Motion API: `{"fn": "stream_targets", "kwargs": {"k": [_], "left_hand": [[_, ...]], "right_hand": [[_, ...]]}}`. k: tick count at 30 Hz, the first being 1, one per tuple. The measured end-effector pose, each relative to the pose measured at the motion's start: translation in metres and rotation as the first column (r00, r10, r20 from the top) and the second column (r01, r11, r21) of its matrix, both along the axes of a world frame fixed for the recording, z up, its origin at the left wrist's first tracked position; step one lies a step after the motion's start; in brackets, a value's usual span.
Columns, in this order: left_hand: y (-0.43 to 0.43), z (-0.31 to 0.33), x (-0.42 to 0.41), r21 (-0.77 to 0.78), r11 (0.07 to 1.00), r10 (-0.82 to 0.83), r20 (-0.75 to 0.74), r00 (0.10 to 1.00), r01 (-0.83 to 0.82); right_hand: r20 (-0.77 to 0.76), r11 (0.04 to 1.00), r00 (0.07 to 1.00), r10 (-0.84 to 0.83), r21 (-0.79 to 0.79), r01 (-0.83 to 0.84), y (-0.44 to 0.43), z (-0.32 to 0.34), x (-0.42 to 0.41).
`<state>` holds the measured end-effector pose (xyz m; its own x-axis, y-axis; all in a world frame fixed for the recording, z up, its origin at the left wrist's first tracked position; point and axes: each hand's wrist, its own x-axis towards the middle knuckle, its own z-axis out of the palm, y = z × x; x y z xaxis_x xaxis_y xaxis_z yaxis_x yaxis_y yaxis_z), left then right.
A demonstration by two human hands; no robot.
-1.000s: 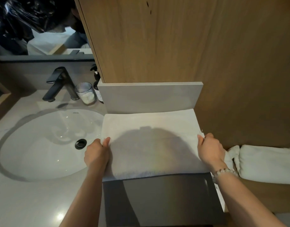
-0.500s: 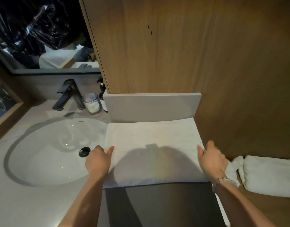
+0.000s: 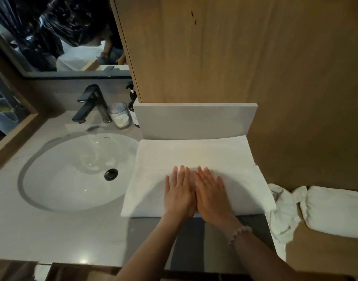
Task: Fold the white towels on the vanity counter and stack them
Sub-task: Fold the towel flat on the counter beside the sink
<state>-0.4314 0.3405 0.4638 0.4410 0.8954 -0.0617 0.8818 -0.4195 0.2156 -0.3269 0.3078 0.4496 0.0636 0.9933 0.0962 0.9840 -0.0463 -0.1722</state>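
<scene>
No legible text; tiny mark on sink (image 3: 72, 159) wall, bottle (image 3: 132, 105) label too blurred to read

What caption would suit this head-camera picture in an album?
Left hand and right hand lie flat, side by side, on a white towel beside the sink.

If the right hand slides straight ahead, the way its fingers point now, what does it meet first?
The right hand lies flat on the white towel, fingers pointing forward. Slid that way, it would probably meet the grey upstand behind the towel first.
</scene>
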Motion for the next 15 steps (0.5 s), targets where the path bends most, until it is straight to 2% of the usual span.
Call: {"fn": "stream_targets", "kwargs": {"k": [5, 6, 8, 11, 15], "left_hand": [[0.002, -0.01, -0.006, -0.076, 0.995, -0.064, -0.008, 0.998, 0.063], [0.005, -0.011, -0.008, -0.073, 0.995, -0.065, -0.002, 0.998, 0.065], [0.008, -0.012, -0.011, -0.079, 0.995, -0.068, 0.004, 0.998, 0.068], [0.009, -0.012, -0.012, -0.107, 0.993, -0.052, 0.002, 0.999, 0.052], [0.011, -0.012, -0.016, -0.107, 0.994, -0.037, -0.013, 0.999, 0.035]], "right_hand": [[0.025, 0.987, 0.998, 0.057, -0.152, -0.053, 0.002, 0.001, 0.006], [0.035, 0.986, 0.993, 0.109, -0.132, -0.103, 0.002, 0.0, 0.01], [-0.046, 0.98, 0.993, 0.11, -0.159, -0.116, 0.001, 0.002, 0.023], [-0.023, 0.975, 0.999, 0.049, -0.214, -0.053, -0.004, 0.003, 0.055], [0.026, 0.964, 0.993, -0.113, -0.239, 0.116, -0.019, 0.007, 0.102]]}}
